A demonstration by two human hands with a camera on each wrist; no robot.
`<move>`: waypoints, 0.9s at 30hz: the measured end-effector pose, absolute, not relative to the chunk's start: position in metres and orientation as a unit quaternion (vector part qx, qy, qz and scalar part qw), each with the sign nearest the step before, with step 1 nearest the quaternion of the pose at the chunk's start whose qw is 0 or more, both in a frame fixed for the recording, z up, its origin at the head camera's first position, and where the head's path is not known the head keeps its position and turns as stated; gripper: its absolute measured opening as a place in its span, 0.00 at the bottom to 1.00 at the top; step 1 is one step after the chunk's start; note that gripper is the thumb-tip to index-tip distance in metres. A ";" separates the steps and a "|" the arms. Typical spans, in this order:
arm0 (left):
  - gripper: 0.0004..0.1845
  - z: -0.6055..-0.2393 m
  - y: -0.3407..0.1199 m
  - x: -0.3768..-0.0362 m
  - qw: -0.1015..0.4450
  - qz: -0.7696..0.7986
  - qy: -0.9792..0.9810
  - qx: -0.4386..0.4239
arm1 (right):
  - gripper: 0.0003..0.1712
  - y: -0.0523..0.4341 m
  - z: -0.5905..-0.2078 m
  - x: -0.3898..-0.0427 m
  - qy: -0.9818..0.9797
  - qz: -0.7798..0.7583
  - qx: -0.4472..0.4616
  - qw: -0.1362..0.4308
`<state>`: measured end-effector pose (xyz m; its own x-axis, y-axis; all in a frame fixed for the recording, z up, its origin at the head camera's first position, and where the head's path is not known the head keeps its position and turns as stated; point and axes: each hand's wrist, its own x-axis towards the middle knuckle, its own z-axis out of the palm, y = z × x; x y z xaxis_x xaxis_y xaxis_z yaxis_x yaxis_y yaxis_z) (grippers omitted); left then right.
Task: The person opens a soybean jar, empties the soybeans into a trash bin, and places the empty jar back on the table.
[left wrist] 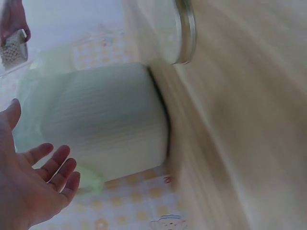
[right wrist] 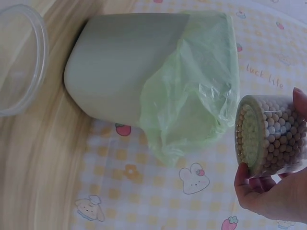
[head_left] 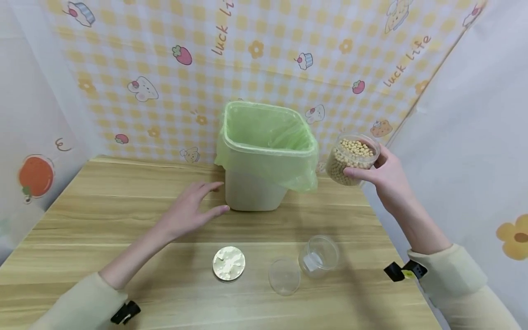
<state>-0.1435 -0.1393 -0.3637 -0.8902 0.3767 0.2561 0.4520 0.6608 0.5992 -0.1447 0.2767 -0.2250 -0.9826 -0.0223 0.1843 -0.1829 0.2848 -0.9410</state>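
Head view: the right hand [head_left: 381, 172] grips a clear plastic jar of pale round beans [head_left: 352, 159] raised beside the rim of the pale green plastic bin [head_left: 264, 158] lined with a thin green bag; the step looks like emptying the jar, which would call for tilting it over the bin's mouth. The left hand [head_left: 191, 208], fingers spread, hovers near the bin's base.

Left wrist view: the open palm [left wrist: 29, 187] faces the bin's smooth wall [left wrist: 110, 122].

Right wrist view: the jar [right wrist: 271, 136] is pinched between fingers and thumb beside the crinkled bag.
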 end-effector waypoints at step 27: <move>0.41 -0.287 -0.139 -0.206 0.083 -0.450 -0.874 -0.162 | 0.39 0.259 -0.178 -0.183 -0.839 0.535 0.081 0.049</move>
